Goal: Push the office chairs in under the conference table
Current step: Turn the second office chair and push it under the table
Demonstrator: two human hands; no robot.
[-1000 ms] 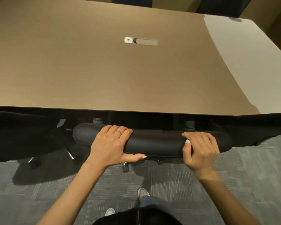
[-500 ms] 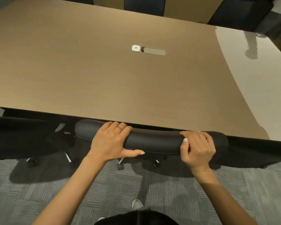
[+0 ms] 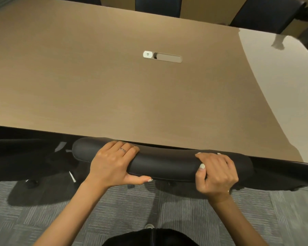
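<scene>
The padded top of a black office chair (image 3: 164, 166), smooth and rounded like a bolster, is seen at the near edge of the table (image 3: 96, 96), its far side tucked just beneath the edge. The left hand (image 3: 114, 166) is laid over the left part of the backrest, fingers (image 3: 126, 150) curled over the top and thumb pressed along the near side; a ring is worn on one finger. The right hand (image 3: 215, 174) is clenched around the right part, fingers wrapped over the top. The table top is a matte tan wood-grain laminate with a paler, glossy zone at the right. One oblong power and cable port (image 3: 162, 57) with a white socket end is set flush in the centre. Dark neighbouring chairs are noted at near left (image 3: 20, 157) and near right (image 3: 283, 174), partly under the table. Three dark chair backs (image 3: 158, 6) are counted along the far edge. The floor is a grey striped carpet (image 3: 132, 210).
</scene>
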